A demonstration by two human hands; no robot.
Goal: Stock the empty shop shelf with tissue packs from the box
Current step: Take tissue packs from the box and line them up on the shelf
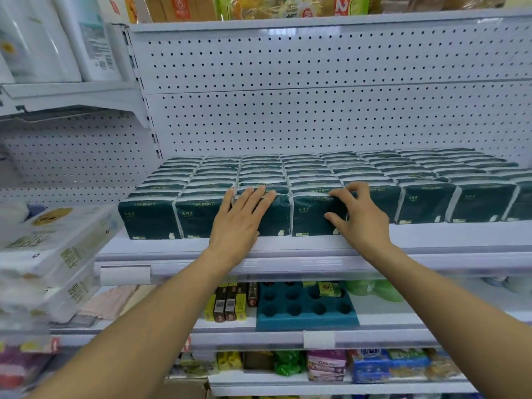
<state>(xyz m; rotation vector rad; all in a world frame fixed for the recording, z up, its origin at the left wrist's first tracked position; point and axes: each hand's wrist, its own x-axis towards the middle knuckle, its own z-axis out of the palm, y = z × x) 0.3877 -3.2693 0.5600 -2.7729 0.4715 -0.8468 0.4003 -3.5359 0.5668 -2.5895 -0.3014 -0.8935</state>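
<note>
- Risk first: tissue packs (288,182) sit in tight rows on the shop shelf (288,249), front faces close to the lip; if I push unevenly with one hand, I'd expect the front row to skew or a pack to tip over the edge; soft wrap, so it probably deforms rather than slides cleanly
- Second risk: right hand (359,217) works at the seam between two front packs; pulling there could drag a neighbour out of line; pressing too hard could crumple the film
- Third: stacked white packs (57,254) at left lean out near my left forearm; a careless elbow could knock them; judgement only
- Box is not in view; can't say how much stock is left; shelf looks filled across the visible width, right end runs out of frame
- Left hand (241,217): palm flat on the face of a front pack, fingers straight and spread, tips over the top edge; holding nothing, just pressing; forearm reaches up from lower left
- Right hand: fingers bent, tips on the top edge of the next pack to the right, thumb against its front face near the seam; reads as a light pinch on that pack's corner, not a full wrap; wrist slightly cocked, forearm from lower right
- Step looks like squaring the front row; task near done, I'd say
- Lower shelf holds a teal tray (305,309) and small boxes; not involved
</note>
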